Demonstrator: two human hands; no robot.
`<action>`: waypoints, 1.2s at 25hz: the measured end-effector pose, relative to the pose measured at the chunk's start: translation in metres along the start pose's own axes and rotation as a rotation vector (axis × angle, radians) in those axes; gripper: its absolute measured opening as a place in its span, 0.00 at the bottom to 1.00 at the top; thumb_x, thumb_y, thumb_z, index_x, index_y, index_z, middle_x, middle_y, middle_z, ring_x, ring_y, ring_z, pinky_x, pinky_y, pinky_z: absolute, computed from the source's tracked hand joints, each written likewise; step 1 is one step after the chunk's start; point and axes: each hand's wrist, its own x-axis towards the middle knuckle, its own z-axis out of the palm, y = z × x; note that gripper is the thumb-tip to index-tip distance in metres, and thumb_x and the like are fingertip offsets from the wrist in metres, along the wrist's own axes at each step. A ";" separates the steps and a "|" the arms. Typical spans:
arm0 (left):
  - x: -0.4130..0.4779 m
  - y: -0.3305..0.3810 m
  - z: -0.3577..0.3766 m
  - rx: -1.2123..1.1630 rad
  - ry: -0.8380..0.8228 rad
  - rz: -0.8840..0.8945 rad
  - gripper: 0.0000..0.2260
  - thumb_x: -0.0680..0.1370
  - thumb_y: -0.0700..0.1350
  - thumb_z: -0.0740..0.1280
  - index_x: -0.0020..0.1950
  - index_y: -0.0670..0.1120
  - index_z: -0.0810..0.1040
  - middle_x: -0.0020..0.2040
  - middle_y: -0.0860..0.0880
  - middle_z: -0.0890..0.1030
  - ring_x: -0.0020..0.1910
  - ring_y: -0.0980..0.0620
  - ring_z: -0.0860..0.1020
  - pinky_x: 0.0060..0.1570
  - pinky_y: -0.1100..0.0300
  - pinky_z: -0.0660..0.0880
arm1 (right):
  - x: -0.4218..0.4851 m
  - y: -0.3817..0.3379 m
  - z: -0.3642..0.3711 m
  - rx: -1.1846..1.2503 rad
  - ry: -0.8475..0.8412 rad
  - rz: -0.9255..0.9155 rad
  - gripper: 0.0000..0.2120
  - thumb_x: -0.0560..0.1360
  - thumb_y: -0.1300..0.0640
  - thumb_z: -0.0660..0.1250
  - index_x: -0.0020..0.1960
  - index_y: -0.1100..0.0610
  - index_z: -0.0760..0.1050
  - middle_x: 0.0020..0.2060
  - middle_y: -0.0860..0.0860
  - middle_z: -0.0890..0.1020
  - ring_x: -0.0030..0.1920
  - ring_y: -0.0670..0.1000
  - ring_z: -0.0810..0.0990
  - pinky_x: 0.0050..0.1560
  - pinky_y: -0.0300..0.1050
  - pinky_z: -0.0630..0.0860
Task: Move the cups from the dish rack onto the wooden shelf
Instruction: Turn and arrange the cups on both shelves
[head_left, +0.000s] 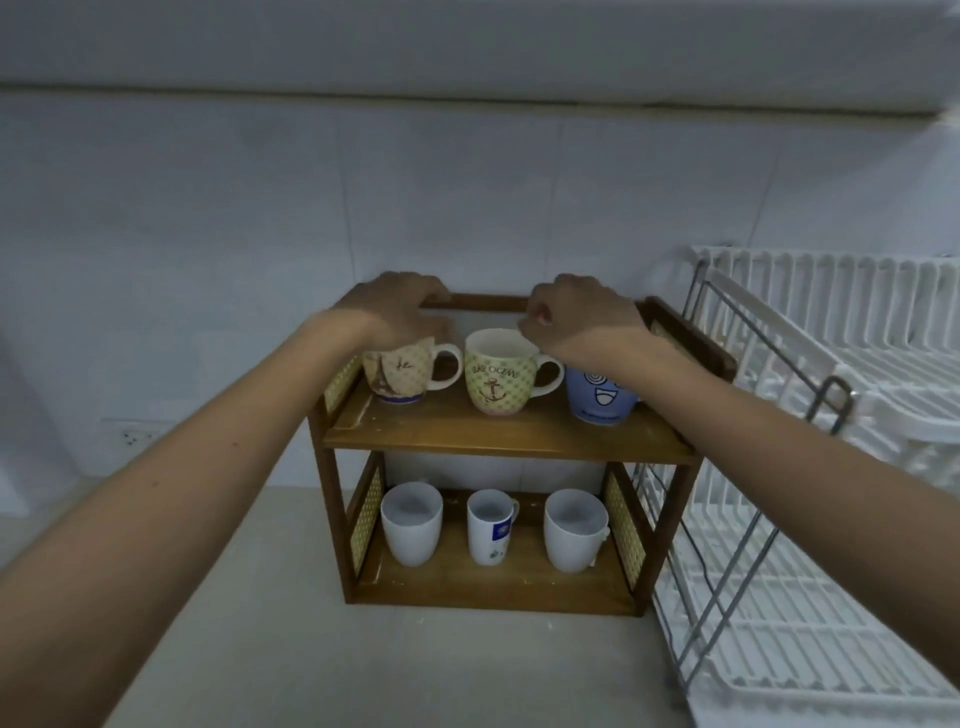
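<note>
A two-tier wooden shelf (498, 441) stands on the counter against the wall. Its top tier holds a beige patterned cup (400, 371), a yellow-green anchor cup (498, 376) and a blue face cup (597, 397). My left hand (400, 312) lies over the beige cup's rim and grips it from above. My right hand (576, 317) hovers with curled fingers by the anchor cup's rim, its wrist hiding the blue cup's top. On the lower tier stand a white cup (411, 522), a white logo cup (491, 527) and another white cup (574, 530). No cups show in the white dish rack (810, 649).
The dish rack with its grey wire frame (727, 571) stands close against the shelf's right side. A pale counter (260, 623) extends left of and in front of the shelf. A wall socket (136, 436) sits low on the tiled wall at the left.
</note>
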 end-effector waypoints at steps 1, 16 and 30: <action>-0.012 0.002 0.010 -0.087 0.131 0.058 0.15 0.78 0.53 0.64 0.63 0.52 0.74 0.61 0.50 0.78 0.58 0.52 0.76 0.53 0.58 0.75 | -0.012 -0.011 0.010 0.097 0.125 -0.068 0.13 0.76 0.47 0.59 0.50 0.54 0.77 0.43 0.52 0.77 0.44 0.55 0.78 0.36 0.44 0.70; -0.063 -0.047 0.234 0.126 -0.377 -0.464 0.41 0.70 0.71 0.60 0.72 0.42 0.66 0.67 0.40 0.74 0.61 0.41 0.75 0.57 0.49 0.75 | -0.058 0.002 0.247 0.013 -0.668 -0.099 0.40 0.72 0.52 0.68 0.76 0.42 0.48 0.78 0.48 0.48 0.75 0.58 0.53 0.70 0.58 0.62; -0.038 -0.070 0.202 0.215 -0.689 -0.133 0.42 0.71 0.44 0.74 0.78 0.52 0.52 0.75 0.45 0.61 0.71 0.43 0.64 0.63 0.52 0.68 | -0.033 -0.009 0.251 0.035 -0.674 -0.086 0.36 0.69 0.54 0.74 0.72 0.55 0.62 0.64 0.59 0.75 0.60 0.59 0.75 0.57 0.52 0.76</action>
